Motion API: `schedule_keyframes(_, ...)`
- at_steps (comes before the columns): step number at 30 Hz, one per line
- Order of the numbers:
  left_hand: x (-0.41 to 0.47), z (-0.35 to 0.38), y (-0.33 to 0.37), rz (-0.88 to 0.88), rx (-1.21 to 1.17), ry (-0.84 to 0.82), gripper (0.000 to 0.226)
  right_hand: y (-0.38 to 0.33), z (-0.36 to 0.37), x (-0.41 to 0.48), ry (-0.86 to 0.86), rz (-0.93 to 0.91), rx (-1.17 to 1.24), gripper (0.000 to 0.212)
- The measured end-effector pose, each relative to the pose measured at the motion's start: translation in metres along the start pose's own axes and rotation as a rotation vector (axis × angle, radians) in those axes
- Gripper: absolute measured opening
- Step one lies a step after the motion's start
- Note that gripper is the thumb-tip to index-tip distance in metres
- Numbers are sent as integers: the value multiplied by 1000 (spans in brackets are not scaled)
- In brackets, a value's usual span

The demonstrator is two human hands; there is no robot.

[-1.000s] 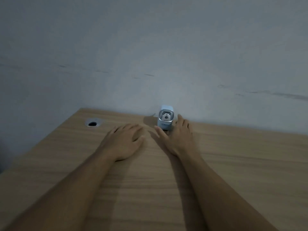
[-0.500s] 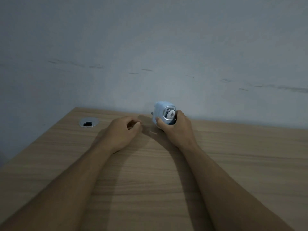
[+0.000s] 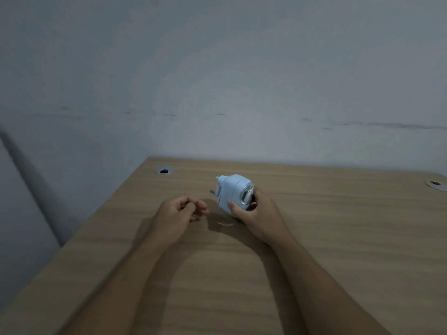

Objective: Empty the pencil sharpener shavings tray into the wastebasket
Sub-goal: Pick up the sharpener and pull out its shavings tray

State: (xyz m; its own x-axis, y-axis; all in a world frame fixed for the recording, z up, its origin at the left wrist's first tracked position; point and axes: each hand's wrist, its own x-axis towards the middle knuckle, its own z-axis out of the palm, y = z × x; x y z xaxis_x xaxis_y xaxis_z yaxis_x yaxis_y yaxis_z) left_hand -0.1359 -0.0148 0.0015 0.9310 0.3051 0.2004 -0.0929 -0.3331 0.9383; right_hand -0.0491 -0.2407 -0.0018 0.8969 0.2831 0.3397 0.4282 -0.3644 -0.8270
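Observation:
A small pale blue pencil sharpener (image 3: 231,192) with a silver front and a short crank stub on its left side is tilted over to the left just above the wooden desk (image 3: 338,238). My right hand (image 3: 254,213) grips it from the right and below, thumb on its front. My left hand (image 3: 180,211) rests on the desk a little to its left, fingers loosely curled with nothing in them, not touching the sharpener. No wastebasket is in view.
A grey wall stands right behind the desk. One round cable hole (image 3: 164,170) sits at the back left of the desk, another cable hole (image 3: 436,184) at the far right edge. The desk's left edge drops off to the floor.
My right hand closed around the sharpener, lifted it and tipped it leftward, nearer to me. My left hand went from flat to loosely curled. The view shifted left.

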Motion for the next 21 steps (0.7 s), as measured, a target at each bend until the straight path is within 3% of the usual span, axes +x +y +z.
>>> schedule_keyframes(6, -64, -7, 3, -6, 33, 13, 38, -21, -9, -66, -62, -21, -26, 48)
schedule_keyframes(14, -96, -16, 16, 78, 200, -154, 24, -28, -13, -89, -120, -71, -84, 54)
schedule_keyframes(21, -95, -32, 33, 17, 28, -367, 45, -21, -16, -75, -260, -95, -48, 58)
